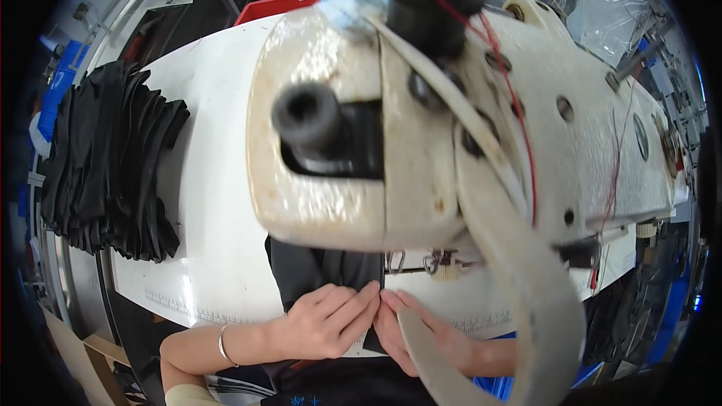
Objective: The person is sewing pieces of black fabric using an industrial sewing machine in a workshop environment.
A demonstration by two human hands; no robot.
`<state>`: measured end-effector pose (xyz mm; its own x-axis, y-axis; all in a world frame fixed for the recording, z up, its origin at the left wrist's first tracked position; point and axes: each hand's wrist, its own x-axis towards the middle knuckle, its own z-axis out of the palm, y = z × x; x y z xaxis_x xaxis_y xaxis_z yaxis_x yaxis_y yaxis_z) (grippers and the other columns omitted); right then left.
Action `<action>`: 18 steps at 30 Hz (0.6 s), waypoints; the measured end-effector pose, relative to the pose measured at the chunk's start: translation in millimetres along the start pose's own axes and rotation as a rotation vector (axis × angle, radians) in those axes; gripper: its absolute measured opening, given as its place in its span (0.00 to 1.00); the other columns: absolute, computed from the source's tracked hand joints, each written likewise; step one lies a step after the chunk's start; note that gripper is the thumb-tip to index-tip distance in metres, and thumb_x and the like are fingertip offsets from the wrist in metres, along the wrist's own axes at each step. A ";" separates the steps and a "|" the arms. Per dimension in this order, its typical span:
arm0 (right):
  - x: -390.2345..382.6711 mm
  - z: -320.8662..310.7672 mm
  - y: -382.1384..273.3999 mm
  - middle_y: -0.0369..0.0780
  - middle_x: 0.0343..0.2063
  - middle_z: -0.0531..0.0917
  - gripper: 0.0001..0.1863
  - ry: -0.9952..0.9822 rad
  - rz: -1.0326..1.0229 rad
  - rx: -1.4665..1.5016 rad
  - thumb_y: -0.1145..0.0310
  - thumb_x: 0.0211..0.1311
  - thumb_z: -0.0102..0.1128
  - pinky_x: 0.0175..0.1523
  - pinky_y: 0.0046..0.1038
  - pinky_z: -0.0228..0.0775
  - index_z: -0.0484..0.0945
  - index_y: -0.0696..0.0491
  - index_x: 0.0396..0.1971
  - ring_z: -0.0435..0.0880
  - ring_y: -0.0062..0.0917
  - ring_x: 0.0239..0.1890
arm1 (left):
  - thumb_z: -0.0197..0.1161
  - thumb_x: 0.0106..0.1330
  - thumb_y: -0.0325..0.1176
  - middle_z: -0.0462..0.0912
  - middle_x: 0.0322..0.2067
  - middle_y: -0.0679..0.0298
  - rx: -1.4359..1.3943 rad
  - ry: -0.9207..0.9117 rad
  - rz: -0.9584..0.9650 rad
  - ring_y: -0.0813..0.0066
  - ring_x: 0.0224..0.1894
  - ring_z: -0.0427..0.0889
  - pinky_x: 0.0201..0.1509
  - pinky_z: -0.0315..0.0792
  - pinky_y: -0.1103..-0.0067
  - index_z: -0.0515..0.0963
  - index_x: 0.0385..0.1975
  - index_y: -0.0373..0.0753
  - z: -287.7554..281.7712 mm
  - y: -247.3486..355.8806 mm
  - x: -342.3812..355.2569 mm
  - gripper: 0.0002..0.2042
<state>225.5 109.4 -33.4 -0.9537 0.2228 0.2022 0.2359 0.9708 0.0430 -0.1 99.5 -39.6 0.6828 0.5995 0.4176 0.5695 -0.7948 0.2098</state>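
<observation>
A piece of black fabric (320, 271) lies on the white table beneath the head of a beige sewing machine (323, 214). My left hand (331, 321) rests on its near part, fingers bent and pressed together at the cloth's right edge. Close against it, my right hand (444, 340) pinches the same edge, its fingertips almost touching the left ones. Part of the right hand is hidden by a curved beige lever (553, 308) hanging in front. The machine's head covers the far end of the fabric and the needle area.
A thick stack of black fabric pieces (113, 165) lies on the left of the white table (214, 158). Red thread (515, 105) runs down over the machine. A light blue cloth (353, 0) sits on top, with a red bin (274, 7) behind.
</observation>
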 end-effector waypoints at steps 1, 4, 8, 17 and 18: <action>3.0 0.9 6.0 0.47 0.44 0.81 0.16 0.065 0.049 0.059 0.69 0.54 0.55 0.61 0.41 0.72 0.80 0.60 0.42 0.80 0.41 0.53 | 0.61 0.46 0.27 0.81 0.42 0.50 -0.014 0.000 -0.009 0.71 0.33 0.77 0.34 0.73 0.80 0.81 0.36 0.27 -0.5 -6.1 2.9 0.16; 6.6 10.6 28.5 0.48 0.44 0.81 0.16 0.097 0.037 0.013 0.70 0.50 0.57 0.60 0.41 0.71 0.80 0.60 0.40 0.79 0.40 0.52 | 0.62 0.48 0.27 0.81 0.43 0.52 -0.045 -0.001 -0.037 0.69 0.39 0.80 0.37 0.74 0.77 0.82 0.38 0.31 -0.3 -23.3 10.6 0.16; 16.6 54.9 48.4 0.52 0.37 0.80 0.13 0.271 -0.029 -0.128 0.69 0.44 0.57 0.52 0.47 0.71 0.79 0.61 0.30 0.77 0.46 0.46 | 0.60 0.49 0.24 0.82 0.42 0.51 0.038 -0.076 -0.055 0.61 0.43 0.81 0.44 0.76 0.70 0.82 0.40 0.33 6.9 -47.2 17.9 0.16; 7.4 75.3 52.5 0.58 0.34 0.79 0.12 0.351 0.083 0.099 0.68 0.36 0.57 0.45 0.48 0.72 0.77 0.62 0.20 0.75 0.49 0.41 | 0.59 0.43 0.18 0.80 0.41 0.44 -0.646 0.296 -0.425 0.42 0.45 0.78 0.52 0.73 0.61 0.81 0.39 0.31 18.9 -76.5 22.2 0.19; 7.9 70.7 55.2 0.58 0.34 0.79 0.12 0.341 0.079 0.079 0.68 0.36 0.57 0.45 0.47 0.72 0.77 0.62 0.20 0.75 0.48 0.41 | 0.60 0.41 0.19 0.81 0.39 0.45 -0.659 0.299 -0.374 0.43 0.43 0.80 0.50 0.74 0.60 0.82 0.38 0.32 20.1 -78.1 21.9 0.19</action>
<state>217.8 171.0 -98.6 -0.8129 0.2675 0.5173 0.2781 0.9587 -0.0588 -20.4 176.6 -64.7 0.2964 0.8596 0.4161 0.2857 -0.4956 0.8202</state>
